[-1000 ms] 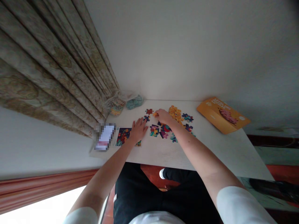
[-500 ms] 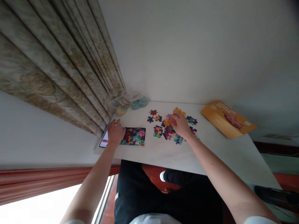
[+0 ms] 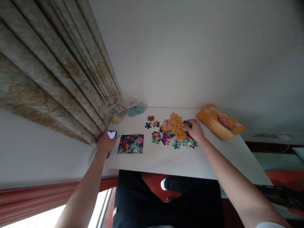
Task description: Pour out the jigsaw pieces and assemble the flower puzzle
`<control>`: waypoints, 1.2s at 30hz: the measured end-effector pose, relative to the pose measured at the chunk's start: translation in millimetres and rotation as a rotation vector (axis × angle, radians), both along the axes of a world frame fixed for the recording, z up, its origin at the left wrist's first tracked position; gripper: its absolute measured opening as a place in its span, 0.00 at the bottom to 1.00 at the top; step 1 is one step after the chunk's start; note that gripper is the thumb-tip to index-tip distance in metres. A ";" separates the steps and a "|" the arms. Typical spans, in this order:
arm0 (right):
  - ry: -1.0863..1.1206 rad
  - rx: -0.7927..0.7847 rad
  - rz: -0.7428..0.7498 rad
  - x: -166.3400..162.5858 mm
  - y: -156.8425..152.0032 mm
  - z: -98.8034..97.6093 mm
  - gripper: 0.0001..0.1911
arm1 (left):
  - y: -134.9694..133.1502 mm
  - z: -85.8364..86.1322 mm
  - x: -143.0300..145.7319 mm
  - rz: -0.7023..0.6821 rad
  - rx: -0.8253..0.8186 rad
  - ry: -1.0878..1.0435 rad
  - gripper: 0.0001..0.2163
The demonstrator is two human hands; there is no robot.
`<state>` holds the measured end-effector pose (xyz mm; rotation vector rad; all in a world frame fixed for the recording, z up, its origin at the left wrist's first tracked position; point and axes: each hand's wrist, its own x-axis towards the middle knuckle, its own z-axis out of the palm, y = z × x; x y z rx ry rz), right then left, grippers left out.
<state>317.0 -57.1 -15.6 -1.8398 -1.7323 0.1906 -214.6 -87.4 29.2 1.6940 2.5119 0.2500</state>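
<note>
- Gripping a smartphone [image 3: 111,134] at the left edge of the white table [image 3: 171,163]: left hand [image 3: 105,142], closed around it.
- Right hand [image 3: 196,130]: half closed, fingertips [image 3: 189,124] on a navy jigsaw piece [image 3: 187,123]; firmness of hold cannot be told.
- Mixed jigsaw pieces [image 3: 174,131]: heaped mid-table, right of the printed puzzle picture [image 3: 130,144].
- Orange box [image 3: 220,122]: far right table edge.
- Plastic bags [image 3: 117,112]: upper left table corner, beside the curtain [image 3: 57,69].

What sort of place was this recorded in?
Probably a room in a home: a patterned curtain hangs beside a white table, and jigsaw pieces are spread on the table.
</note>
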 end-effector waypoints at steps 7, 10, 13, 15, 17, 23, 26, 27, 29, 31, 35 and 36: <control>-0.070 -0.170 0.152 -20.6 32.8 8.1 0.30 | 2.0 6.8 33.0 -0.129 0.225 -0.006 0.27; -0.150 -0.310 0.158 -40.6 52.5 18.2 0.35 | 5.8 9.8 86.9 -0.410 0.299 -0.082 0.22; -0.249 -0.412 0.126 -59.6 64.7 23.2 0.34 | 10.8 10.2 155.9 -0.655 0.184 -0.189 0.18; -0.297 -0.399 0.120 -69.2 67.1 24.3 0.31 | 15.7 9.8 198.9 -0.698 0.100 -0.202 0.18; -0.312 -0.360 0.117 -75.7 66.6 25.1 0.28 | 22.3 9.6 232.6 -0.695 0.021 -0.181 0.18; -0.265 -0.382 0.089 -79.0 62.4 29.6 0.26 | 40.3 11.0 273.0 -0.734 -0.140 -0.100 0.23; -0.217 -0.422 0.095 -73.1 60.3 33.0 0.30 | 46.7 11.5 276.7 -0.707 -0.208 -0.118 0.21; -0.207 -0.446 0.093 -70.6 59.1 34.5 0.31 | 49.1 11.6 277.4 -0.696 -0.224 -0.132 0.21; -0.200 -0.497 0.086 -65.7 55.8 38.0 0.32 | 54.5 11.5 278.1 -0.683 -0.256 -0.156 0.22; -0.209 -0.521 0.087 -61.7 51.2 41.7 0.32 | 59.6 11.6 278.2 -0.678 -0.278 -0.169 0.22; -0.206 -0.537 0.096 -57.1 39.8 47.2 0.29 | 65.1 12.7 276.9 -0.698 -0.293 -0.194 0.22; -0.190 -0.549 0.095 -56.1 36.8 47.9 0.29 | 65.3 13.0 276.3 -0.703 -0.294 -0.200 0.23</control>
